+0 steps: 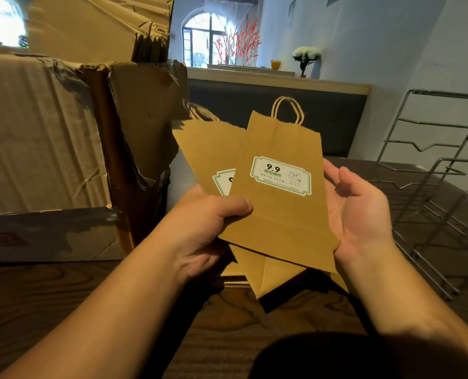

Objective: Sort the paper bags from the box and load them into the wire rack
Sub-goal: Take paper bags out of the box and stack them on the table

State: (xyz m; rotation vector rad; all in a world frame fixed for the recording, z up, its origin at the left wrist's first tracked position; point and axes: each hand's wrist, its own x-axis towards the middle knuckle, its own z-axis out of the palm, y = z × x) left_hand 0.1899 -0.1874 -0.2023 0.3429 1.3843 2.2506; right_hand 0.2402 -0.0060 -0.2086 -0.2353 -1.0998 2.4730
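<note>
Left hand: the left hand (205, 225) sits near the centre of the view, thumb curled over the front of the paper bags, fingers hidden behind them; it grips the fan of bags at their lower left edge.
Right hand: the right hand (361, 212), at 3 o'clock from the bags, is held palm up with fingers relaxed and spread; its palm touches the right edge of the front bag and grips nothing.
Paper bags: the front bag (279, 192), flat brown paper with a twisted cord handle at 12 o'clock, stands upright and carries a white and green label; a second bag (208, 151) fans out behind it toward 10 o'clock, its label half covered. Folded bottoms of bags (271, 277) stick out below at 6 o'clock; how many lie in the stack cannot be told.
Box: the torn cardboard box (44, 138) stands on the surface at 9 o'clock from the bags, its flap ripped and patched with grey tape.
Wire rack: the wire rack (435, 170) stands at 3 o'clock, well apart from the box, just beyond the right hand.
Surface: a dark wood-grain surface (63, 296) carries box and rack.
Background: white flowers (306, 54) on a ledge at 1 o'clock.
</note>
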